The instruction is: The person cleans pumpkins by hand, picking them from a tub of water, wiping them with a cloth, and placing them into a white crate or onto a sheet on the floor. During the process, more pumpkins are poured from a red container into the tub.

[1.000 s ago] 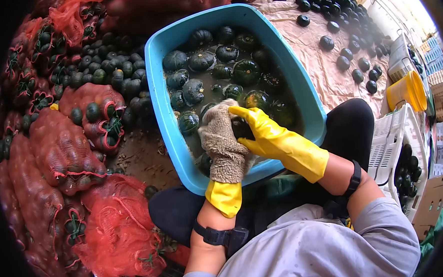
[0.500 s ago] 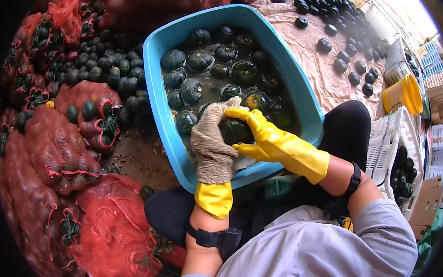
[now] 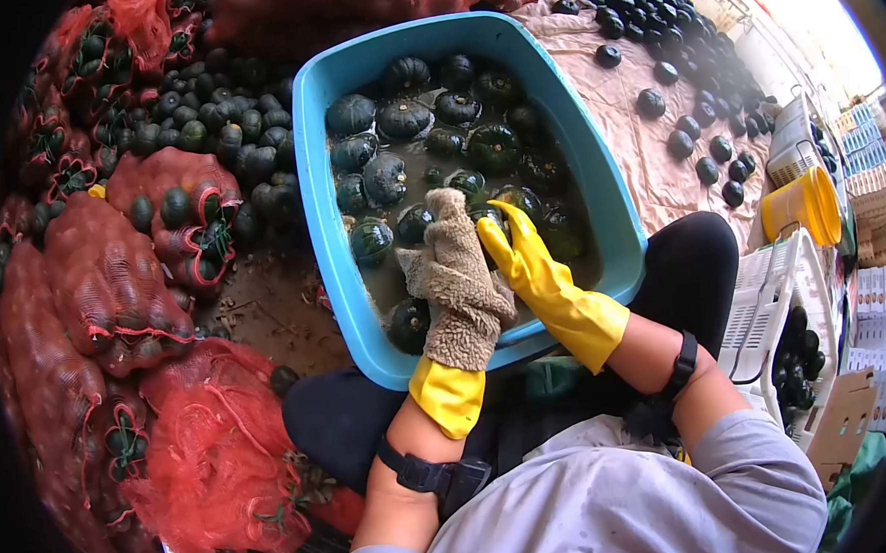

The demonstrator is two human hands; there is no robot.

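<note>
A blue tub (image 3: 321, 213) holds murky water and several dark green squashes (image 3: 405, 119). Rough brown cloth (image 3: 454, 266) is wrapped round my left hand (image 3: 451, 276), which wears a yellow glove; its fingers are hidden under the cloth. Also gloved in yellow, my right hand (image 3: 549, 286) has its bent fingers against a dark green squash (image 3: 484, 213) between the two hands, over the near part of the tub. Cloth and fingers cover much of that squash. One more squash (image 3: 410, 325) floats just left of the cloth.
Red mesh sacks (image 3: 108, 284) and a heap of squashes (image 3: 245, 127) lie left of the tub. At the right are squashes on a pinkish sheet (image 3: 604, 98), a yellow bucket (image 3: 802, 208), a white crate (image 3: 754, 290) and cardboard (image 3: 842, 426).
My left hand has turned and shifted right with the cloth. The right hand's fingers have drawn closer together, and less of the squash between the hands shows. The view has shifted slightly.
</note>
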